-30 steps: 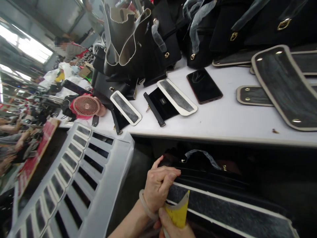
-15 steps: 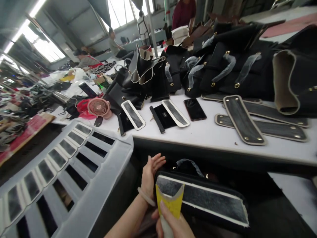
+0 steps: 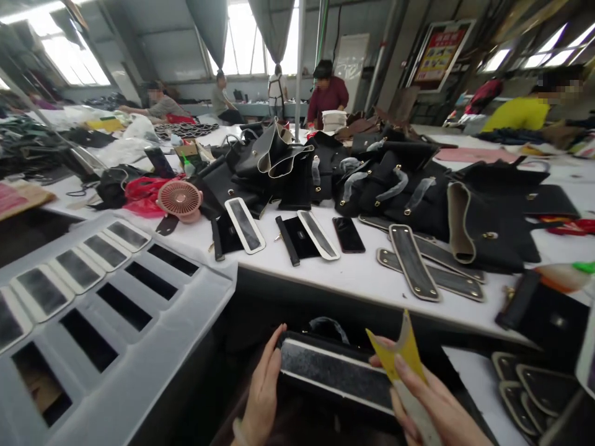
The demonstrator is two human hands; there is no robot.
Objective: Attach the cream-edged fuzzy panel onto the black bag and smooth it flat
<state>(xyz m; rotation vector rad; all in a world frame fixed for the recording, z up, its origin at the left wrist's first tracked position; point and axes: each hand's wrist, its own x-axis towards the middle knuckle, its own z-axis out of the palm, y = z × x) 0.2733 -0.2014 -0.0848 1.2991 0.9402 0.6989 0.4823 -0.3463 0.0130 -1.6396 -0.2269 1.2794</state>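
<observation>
A black handbag (image 3: 339,406) lies on its side low in front of me, its bottom facing up. On that bottom is a long dark panel (image 3: 332,371) with a whitish border. My left hand (image 3: 264,387) grips the bag's left end, fingers along the edge. In my right hand (image 3: 430,396) is a scraper with a notched yellow blade (image 3: 400,353) and a pale handle, tilted upward. Some fingers of that hand also reach the bag's right end. Behind the bag's top edge shows a carry handle (image 3: 328,325) wrapped in clear plastic.
At left, a grey slotted rack (image 3: 186,322) carries several white-edged panels (image 3: 74,269). The white table (image 3: 260,263) ahead holds a pink fan (image 3: 180,199), a phone (image 3: 348,234), trimmed strips (image 3: 413,263) and several black bags (image 3: 372,179). More trimmed pieces (image 3: 542,387) lie at right. Other people work farther back.
My view has levelled and swung right. My left hand, spread beside the bag before, now grips its end. My right hand has carried the scraper from the bag's left part to its right end.
</observation>
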